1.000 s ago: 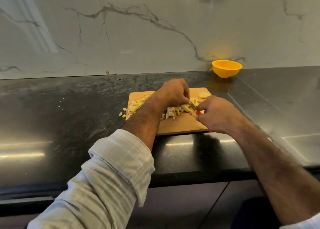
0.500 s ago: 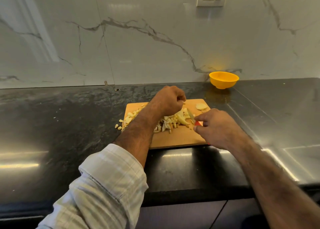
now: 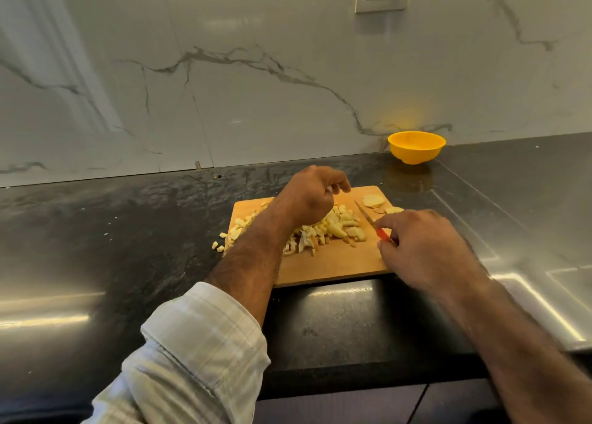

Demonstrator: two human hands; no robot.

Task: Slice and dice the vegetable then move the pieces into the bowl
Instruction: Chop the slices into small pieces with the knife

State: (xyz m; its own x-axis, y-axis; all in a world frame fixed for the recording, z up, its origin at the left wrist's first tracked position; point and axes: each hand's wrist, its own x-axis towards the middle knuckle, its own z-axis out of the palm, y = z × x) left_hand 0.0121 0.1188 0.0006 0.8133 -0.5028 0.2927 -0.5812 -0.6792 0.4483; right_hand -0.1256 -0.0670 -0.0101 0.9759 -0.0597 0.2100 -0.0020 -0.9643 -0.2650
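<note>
1. The right hand (image 3: 423, 250) has its grip pinched round the red handle of a knife (image 3: 373, 223), blade lying over the cutting board (image 3: 336, 263).
2. The left hand (image 3: 312, 196) hovers with its grip loosely curled, holding nothing, above the diced vegetable (image 3: 339, 226).
3. A few slices (image 3: 373, 200) lie at the board's far corner.
4. The yellow bowl (image 3: 416, 148) stands well apart on the counter (image 3: 128, 231).

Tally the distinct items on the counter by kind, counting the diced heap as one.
Bowl, yellow: 1
Cutting board, wooden: 1
Knife, red handle, held in the right hand: 1
Diced heap, under the left hand: 1
Uncut slices at the board's far right: about 3
Total: about 7
</note>
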